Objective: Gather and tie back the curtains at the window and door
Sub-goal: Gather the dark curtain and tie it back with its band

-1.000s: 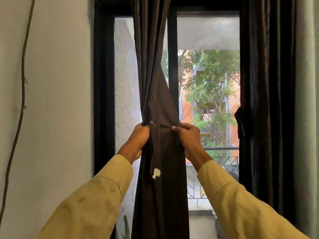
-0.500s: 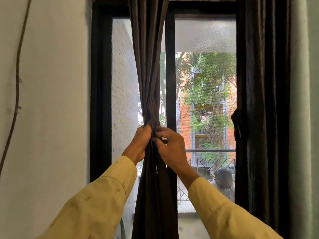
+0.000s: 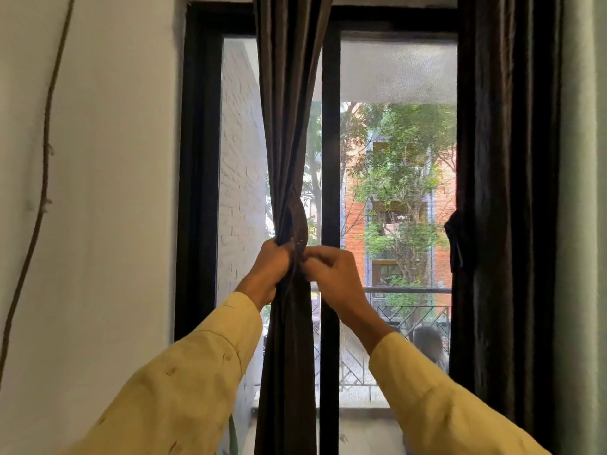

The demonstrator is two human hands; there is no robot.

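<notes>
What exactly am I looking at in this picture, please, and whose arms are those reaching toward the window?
There is no machine here: a person wears a camera on the head, so the single view looks forward along their own arms. The yellow sleeves are theirs. The left hand grips the dark middle curtain, bunched into a narrow bundle before the window frame, and the right hand pinches the same bundle beside it. A second dark curtain hangs at the right edge. A thin cord runs down the pale wall on the left. Whether a tie is already round the bundle is too small to tell.
</notes>
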